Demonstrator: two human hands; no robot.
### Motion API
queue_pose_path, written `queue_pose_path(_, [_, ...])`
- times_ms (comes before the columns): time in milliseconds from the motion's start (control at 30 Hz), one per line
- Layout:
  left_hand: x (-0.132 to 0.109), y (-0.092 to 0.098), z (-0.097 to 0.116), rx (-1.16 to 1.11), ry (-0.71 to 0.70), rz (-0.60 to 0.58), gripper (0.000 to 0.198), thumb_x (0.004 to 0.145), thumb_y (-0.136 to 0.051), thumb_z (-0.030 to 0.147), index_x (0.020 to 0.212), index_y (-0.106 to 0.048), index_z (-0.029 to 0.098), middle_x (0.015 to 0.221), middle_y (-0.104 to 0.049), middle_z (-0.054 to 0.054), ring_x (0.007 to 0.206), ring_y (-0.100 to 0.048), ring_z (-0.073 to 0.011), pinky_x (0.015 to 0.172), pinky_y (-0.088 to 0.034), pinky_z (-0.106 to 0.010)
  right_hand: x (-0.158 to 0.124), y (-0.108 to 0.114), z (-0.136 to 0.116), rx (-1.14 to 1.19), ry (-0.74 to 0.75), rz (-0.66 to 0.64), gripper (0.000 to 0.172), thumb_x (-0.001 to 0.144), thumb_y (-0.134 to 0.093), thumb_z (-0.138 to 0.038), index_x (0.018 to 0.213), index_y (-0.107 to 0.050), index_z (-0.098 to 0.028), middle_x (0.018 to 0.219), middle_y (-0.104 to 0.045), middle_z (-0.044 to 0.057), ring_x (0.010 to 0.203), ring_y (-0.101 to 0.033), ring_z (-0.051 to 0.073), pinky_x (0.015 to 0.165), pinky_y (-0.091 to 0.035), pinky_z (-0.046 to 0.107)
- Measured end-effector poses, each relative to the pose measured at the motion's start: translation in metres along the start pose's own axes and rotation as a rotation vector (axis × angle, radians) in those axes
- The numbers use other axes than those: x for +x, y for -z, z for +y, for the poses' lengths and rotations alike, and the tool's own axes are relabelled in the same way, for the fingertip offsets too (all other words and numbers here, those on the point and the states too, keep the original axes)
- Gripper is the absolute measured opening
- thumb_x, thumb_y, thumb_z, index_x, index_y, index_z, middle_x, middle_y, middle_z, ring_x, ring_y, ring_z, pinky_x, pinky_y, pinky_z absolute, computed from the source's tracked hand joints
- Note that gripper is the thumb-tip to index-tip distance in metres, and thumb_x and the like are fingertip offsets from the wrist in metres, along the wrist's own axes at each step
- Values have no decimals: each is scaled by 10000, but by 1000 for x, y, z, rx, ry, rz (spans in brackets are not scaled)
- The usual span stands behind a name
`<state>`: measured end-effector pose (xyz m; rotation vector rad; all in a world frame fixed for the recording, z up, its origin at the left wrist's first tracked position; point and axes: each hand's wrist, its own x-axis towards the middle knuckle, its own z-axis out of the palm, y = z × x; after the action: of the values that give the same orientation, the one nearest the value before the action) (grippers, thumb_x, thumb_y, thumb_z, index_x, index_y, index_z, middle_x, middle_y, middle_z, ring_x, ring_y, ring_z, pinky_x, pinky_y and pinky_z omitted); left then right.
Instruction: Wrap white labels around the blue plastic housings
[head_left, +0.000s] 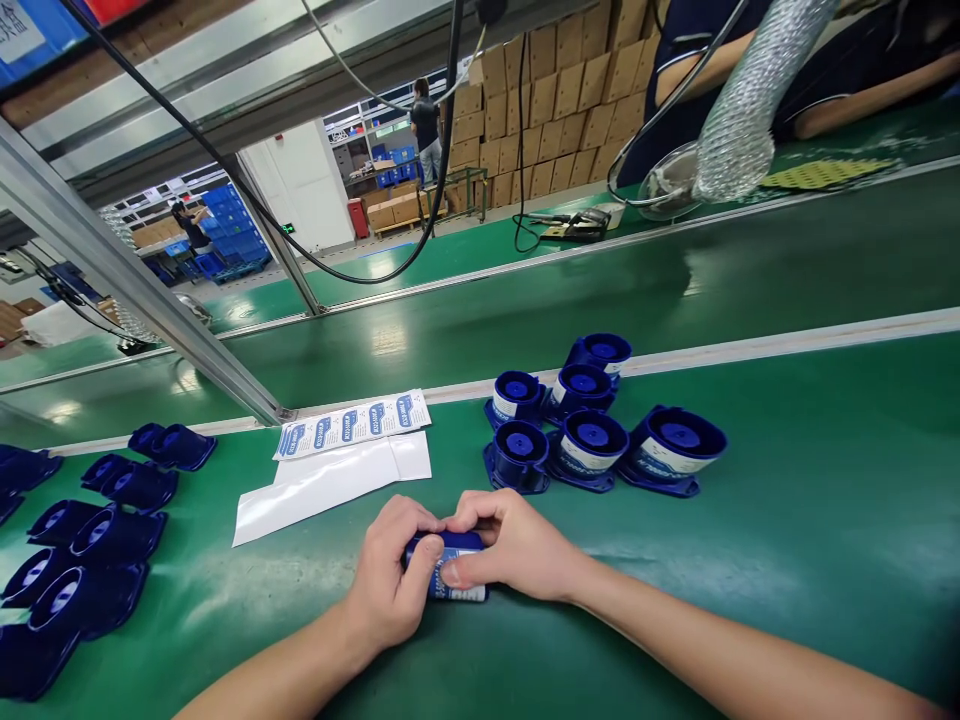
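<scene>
A blue plastic housing [469, 542] with a white-and-blue label [466, 590] lies between my two hands, low in the middle of the view. My left hand [394, 570] is wrapped round its left side, thumb against the label. From the right, my right hand [514, 550] grips it, its thumb pressed on the label too. Much of the housing is hidden by my fingers. Behind my left hand lies a sheet of labels [352, 425], with white backing paper [322, 500] in front of it. Several labelled blue housings [592, 440] stand beyond my right hand.
More blue housings [116, 535] without visible labels stand at the left of the green table [787, 560]. A metal post [150, 240] slants down to the table's back rail. Across the belt, a person's arm [877, 95] rests near a silver duct hose [757, 110]. A black cable [337, 270] hangs overhead.
</scene>
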<state>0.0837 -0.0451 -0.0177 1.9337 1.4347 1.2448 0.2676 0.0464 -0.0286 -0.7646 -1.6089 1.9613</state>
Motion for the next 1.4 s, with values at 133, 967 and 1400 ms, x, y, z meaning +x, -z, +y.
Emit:
queue_pose_path(133, [0, 2, 0, -7, -21, -29, 291, 1076, -513, 399, 1040, -708, 186, 919, -708, -94, 852, -642, -229, 760, -494, -360, 4, 1, 4, -59, 39, 32, 454, 616, -963, -562, 635, -702, -191, 739, -662, -11, 687, -620, 184, 657, -488, 322])
queue_pose_path(967, [-8, -3, -14, -39, -41, -86, 542, 1102, -362, 591, 1507, -485, 252, 1174, -647, -110, 1033, -636, -275, 924, -526, -437, -9, -15, -3, -227, 239, 120, 308, 700, -909, -388, 696, -652, -220, 818, -629, -2, 792, -617, 228, 731, -442, 346])
queue_pose_path(1400, [-5, 4, -10, -100, 36, -188, 525, 1098, -424, 536, 1559, -392, 286, 1179, -617, -85, 1058, -598, -258, 974, -469, -433, -16, 9, -2, -81, 92, -39, 306, 760, -894, -448, 880, -784, -189, 1029, -706, 63, 982, -701, 275, 930, -549, 430])
